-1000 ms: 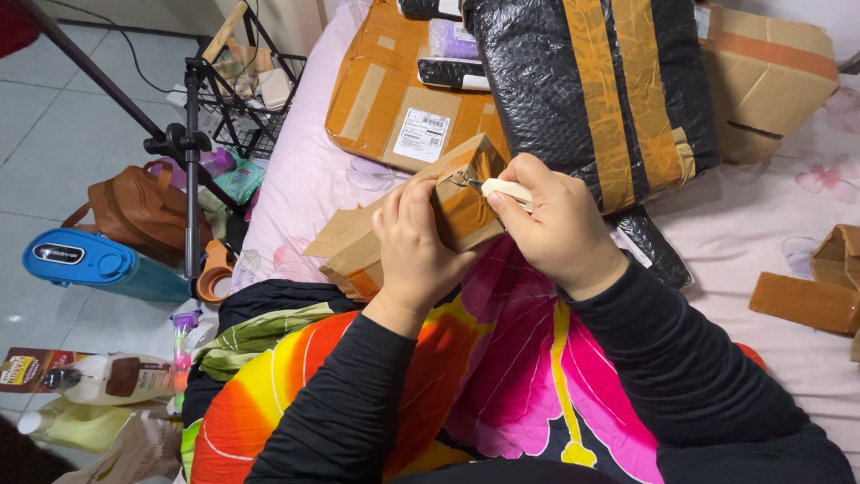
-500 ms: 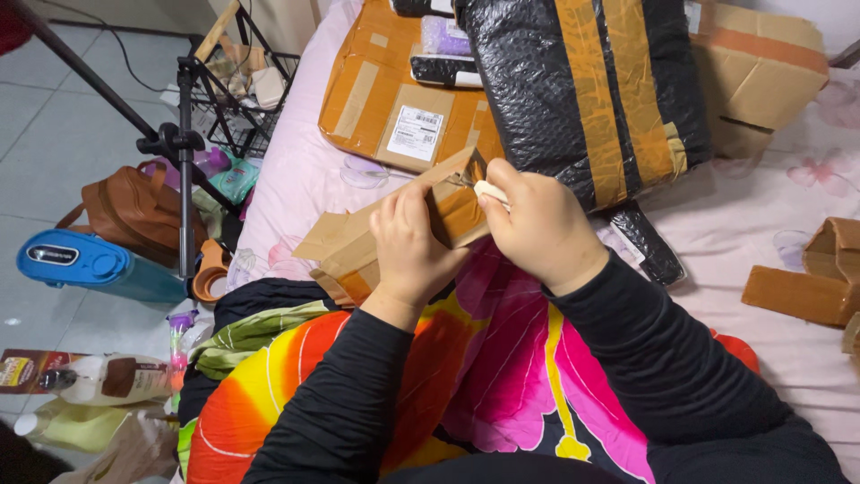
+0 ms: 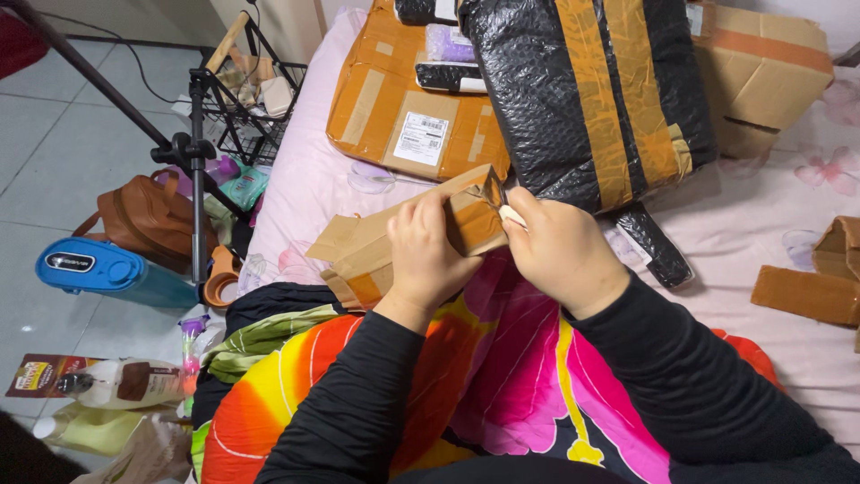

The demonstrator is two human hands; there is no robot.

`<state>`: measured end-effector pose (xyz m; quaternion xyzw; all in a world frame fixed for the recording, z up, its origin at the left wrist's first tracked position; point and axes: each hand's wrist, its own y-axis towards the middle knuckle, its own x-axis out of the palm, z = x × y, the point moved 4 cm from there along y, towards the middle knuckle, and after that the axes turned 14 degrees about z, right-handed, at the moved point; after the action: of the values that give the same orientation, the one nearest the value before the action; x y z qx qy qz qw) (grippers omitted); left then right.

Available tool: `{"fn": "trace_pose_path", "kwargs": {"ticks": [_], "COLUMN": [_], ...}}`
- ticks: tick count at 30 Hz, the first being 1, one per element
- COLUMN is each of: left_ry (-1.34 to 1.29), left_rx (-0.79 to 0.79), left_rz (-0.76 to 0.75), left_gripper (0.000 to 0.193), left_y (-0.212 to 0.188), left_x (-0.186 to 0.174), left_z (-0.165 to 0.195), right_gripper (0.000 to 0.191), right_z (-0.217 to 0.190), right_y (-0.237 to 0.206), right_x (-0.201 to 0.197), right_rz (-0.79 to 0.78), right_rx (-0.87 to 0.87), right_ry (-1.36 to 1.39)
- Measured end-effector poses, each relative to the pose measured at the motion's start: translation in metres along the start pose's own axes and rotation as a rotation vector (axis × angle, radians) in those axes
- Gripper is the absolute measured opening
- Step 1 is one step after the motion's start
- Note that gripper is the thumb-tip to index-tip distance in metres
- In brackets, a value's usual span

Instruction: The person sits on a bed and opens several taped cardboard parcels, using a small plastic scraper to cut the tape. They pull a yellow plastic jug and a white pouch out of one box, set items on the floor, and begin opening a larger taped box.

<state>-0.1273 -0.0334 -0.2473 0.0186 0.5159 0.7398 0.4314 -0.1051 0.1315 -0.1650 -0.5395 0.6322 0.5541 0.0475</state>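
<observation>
Here, seen from the head camera, a person in black sleeves works at the near edge of a pink-sheeted bed [image 3: 305,193]. On the tiled floor off the bed's left edge lie a blue container [image 3: 94,269], a brown bag [image 3: 143,215] and a black wire basket [image 3: 251,108] behind a tripod stand [image 3: 193,179]. The left hand [image 3: 430,255] is closed around a small taped cardboard box [image 3: 376,246], fingers wrapped over its top, holding it above a bright floral blanket [image 3: 502,376]. The right hand [image 3: 560,255] is curled shut on a pale-handled tool [image 3: 511,215] (its tip, possibly a blade, is too small to make out) pressed to the box's right end. Beyond, toward the far edge, rest a flat taped carton [image 3: 403,116] and a black bubble-wrap parcel [image 3: 591,90]; a brown box [image 3: 761,72] sits at the far right corner.
</observation>
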Motion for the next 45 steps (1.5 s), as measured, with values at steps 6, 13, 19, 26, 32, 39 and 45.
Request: {"fn": "trace_pose_path", "kwargs": {"ticks": [6,13,19,26,32,39,45], "left_ry": [0.013,-0.190,-1.139,-1.145,-1.132,-0.733,-0.650], "left_rx": [-0.034,-0.067,-0.358,-0.330,-0.327,-0.044,-0.052], "left_rz": [0.041,0.187,-0.140,-0.383,-0.470,-0.314,-0.238], "left_gripper": [0.084,0.081,0.092,0.096,0.089,0.101,0.088], "left_y": [0.009,0.021,0.022,0.020,0.017,0.027,0.025], "left_x": [-0.005,-0.027,-0.028,-0.019,-0.007,-0.026,-0.023], "left_z": [-0.002,-0.011,-0.044,-0.064,-0.047,-0.026,-0.025], "right_gripper": [0.012,0.012,0.013,0.011,0.010,0.013,0.011], "right_z": [-0.001,0.001,0.029,0.005,-0.026,-0.028,-0.032], "right_y": [0.002,0.004,0.013,0.021,0.036,0.046,0.053], "right_x": [-0.014,-0.030,-0.025,-0.026,-0.031,-0.016,-0.009], "right_rz": [-0.162,0.067,0.214,-0.008,0.000,-0.111,-0.268], "right_rx": [0.027,0.111,0.263,0.059,-0.168,-0.248,-0.305], "right_ry": [-0.024,0.260,0.609,0.252,0.229,0.264,0.208]}}
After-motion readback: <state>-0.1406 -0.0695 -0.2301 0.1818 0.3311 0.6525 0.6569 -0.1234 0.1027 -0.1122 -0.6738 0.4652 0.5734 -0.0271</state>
